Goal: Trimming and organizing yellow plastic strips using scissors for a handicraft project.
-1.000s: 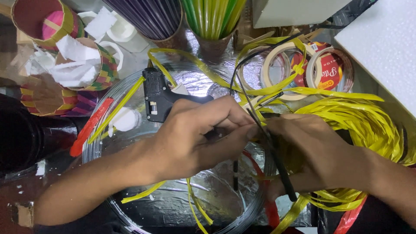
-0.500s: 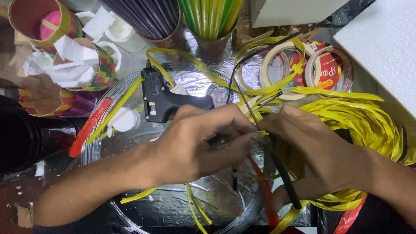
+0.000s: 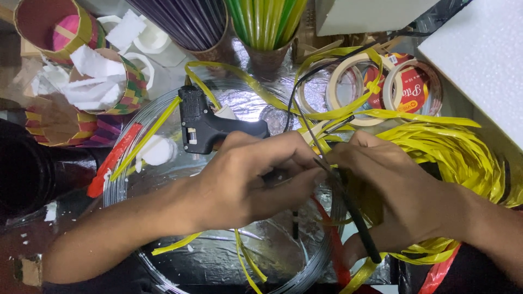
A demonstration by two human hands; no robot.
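Observation:
My left hand (image 3: 248,182) reaches in from the lower left, its fingers pinched on a small dark piece (image 3: 279,176) at the middle. My right hand (image 3: 406,193) meets it fingertip to fingertip and is closed around a long black-handled tool (image 3: 359,231) that slants down toward the lower right. Where the fingertips meet, a thin wire (image 3: 303,122) rises toward the back. A bundle of yellow plastic strips (image 3: 468,158) lies under and behind my right hand. A black glue gun (image 3: 210,128) rests just beyond my left knuckles, untouched.
A coil of wire (image 3: 117,190) rings a crinkled foil sheet (image 3: 218,256). Tape rolls (image 3: 348,90) lie at the back right, cups of striped straws (image 3: 261,27) at the back, and woven paper-filled cups (image 3: 109,81) at the left. A white foam board (image 3: 479,60) is at the right.
My left hand has slid off the glue gun, so more of its body shows. The two hands have drawn closer together at the fingertips.

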